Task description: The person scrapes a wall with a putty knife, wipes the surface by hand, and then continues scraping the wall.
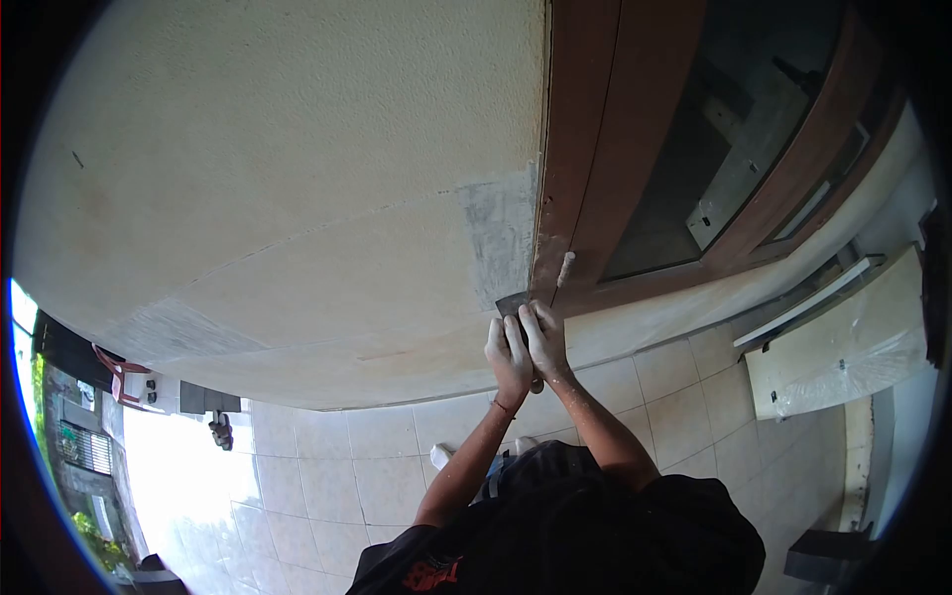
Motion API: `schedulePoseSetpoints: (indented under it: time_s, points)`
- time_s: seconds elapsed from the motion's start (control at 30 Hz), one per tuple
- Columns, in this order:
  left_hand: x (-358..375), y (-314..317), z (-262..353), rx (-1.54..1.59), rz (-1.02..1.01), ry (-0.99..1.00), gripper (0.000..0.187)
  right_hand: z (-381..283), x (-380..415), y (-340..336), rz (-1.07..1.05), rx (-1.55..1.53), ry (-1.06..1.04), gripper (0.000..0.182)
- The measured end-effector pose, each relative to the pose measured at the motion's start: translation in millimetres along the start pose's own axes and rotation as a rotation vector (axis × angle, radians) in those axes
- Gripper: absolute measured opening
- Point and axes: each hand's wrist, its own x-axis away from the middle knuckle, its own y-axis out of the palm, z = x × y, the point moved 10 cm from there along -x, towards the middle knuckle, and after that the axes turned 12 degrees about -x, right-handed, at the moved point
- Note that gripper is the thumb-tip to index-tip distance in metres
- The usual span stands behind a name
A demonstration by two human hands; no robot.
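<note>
From my screen I see the dark scraper (512, 302) up at the wall (347, 149), by the near end of a grey patch (499, 238) and close to the brown frame (577, 169), with the left hand (508, 355) and right hand (544, 342) side by side, each grip closed on it. Below the wall I have the tile floor (319, 466) and two white shoes (440, 456)

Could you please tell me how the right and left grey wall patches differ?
The right patch sits beside the brown frame; the left patch lies well away from it. The right patch looks darker; the left patch looks paler. Both are greyish and streaky.
</note>
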Motion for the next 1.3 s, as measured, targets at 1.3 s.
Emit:
schedulePoseSetpoints:
  time_s: [1.3]
  points:
    - [-22.5,-19.6,69.9,0.030,0.109,0.178,0.027,-66.4,-20.4,24.5,-0.024,0.134,-0.165,0.031]
